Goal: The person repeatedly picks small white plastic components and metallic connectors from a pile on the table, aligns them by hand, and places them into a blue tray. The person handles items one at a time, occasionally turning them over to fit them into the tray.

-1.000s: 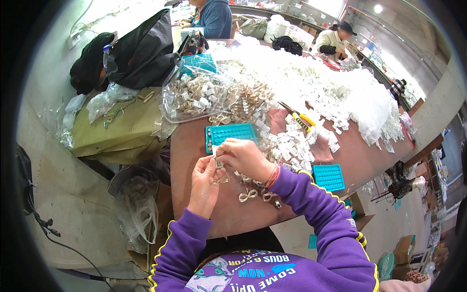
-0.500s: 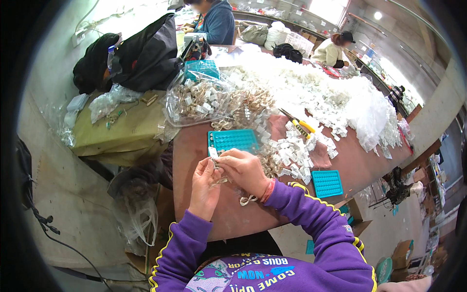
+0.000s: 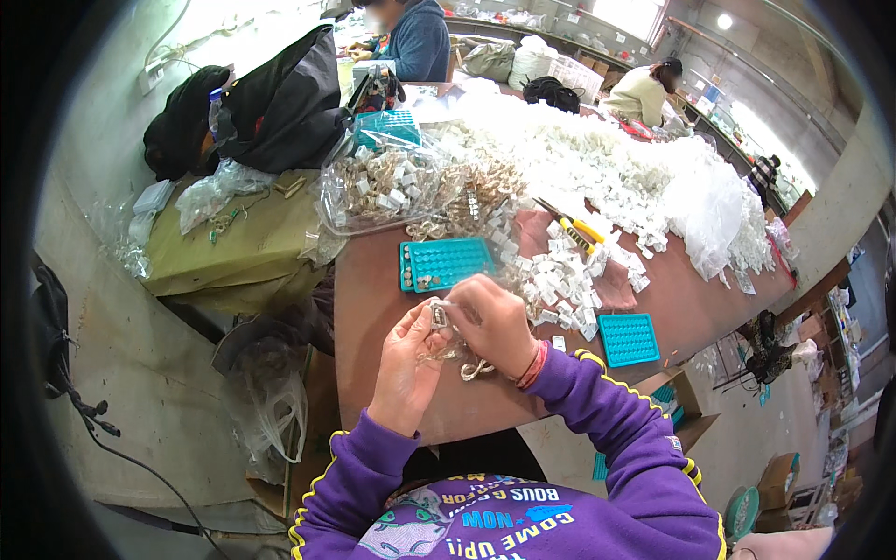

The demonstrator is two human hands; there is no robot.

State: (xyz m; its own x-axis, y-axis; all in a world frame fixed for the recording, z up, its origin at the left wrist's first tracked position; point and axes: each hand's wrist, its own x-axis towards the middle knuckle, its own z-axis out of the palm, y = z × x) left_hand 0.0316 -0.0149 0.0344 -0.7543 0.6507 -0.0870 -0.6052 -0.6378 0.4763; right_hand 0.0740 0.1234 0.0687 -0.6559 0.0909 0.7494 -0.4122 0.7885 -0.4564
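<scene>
The window (image 3: 630,16) glared, the white pile (image 3: 569,149) washed out, the right fingers (image 3: 480,297) blurred, and edges bowed into black.

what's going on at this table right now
A person in a purple top is working on a small piece over the brown table. The left hand pinches it; the right hand is right beside it, too blurred to tell its grip. Just beyond sits a teal tray with a few small round bits at its left. Yellow-handled pliers lie by the loose white pieces.
</scene>
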